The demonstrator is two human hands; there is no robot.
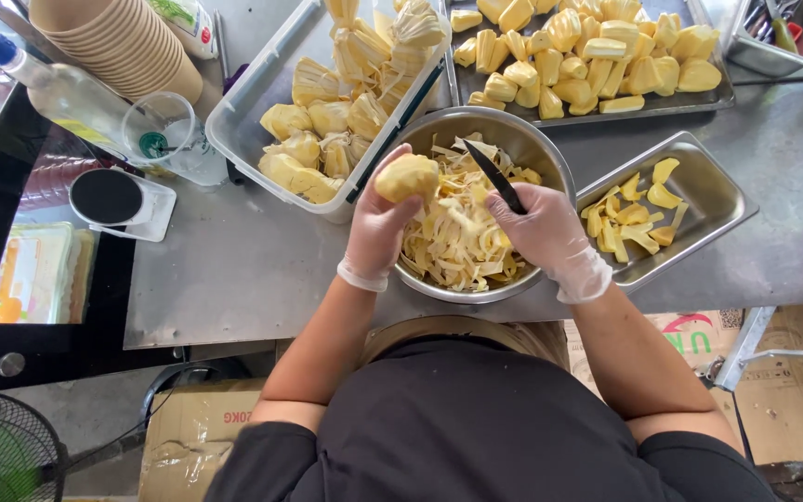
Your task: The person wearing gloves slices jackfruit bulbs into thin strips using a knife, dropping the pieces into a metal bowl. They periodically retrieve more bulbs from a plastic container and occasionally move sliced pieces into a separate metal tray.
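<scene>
A: Where do we have the fruit pod [407, 177] now?

B: Just above centre of the frame. Our left hand [378, 228] is clamped around its lower end and holds it over the left rim of the round steel bowl [550, 153], with the pod's top poking free of the glove.

A: And the knife [494, 177]?

B: Our right hand [543, 232] is closed on the handle. The dark blade runs up and to the left, its tip aimed toward the pod. The two are near but apart, and the pod lies to the left of the blade.

A: Which hand is nearer the pod?

B: The left, since it grips it. The right sits over the pale strips [457, 242] in the bowl.

A: What can't we make out?

B: The knife handle is hidden inside the glove, and the pod's underside is covered by our fingers. The plastic tub [253, 93] and the tray [662, 107] of peeled pieces are cut off at the top edge. The smaller pan [722, 186] lies at right on the desk [234, 270].
</scene>
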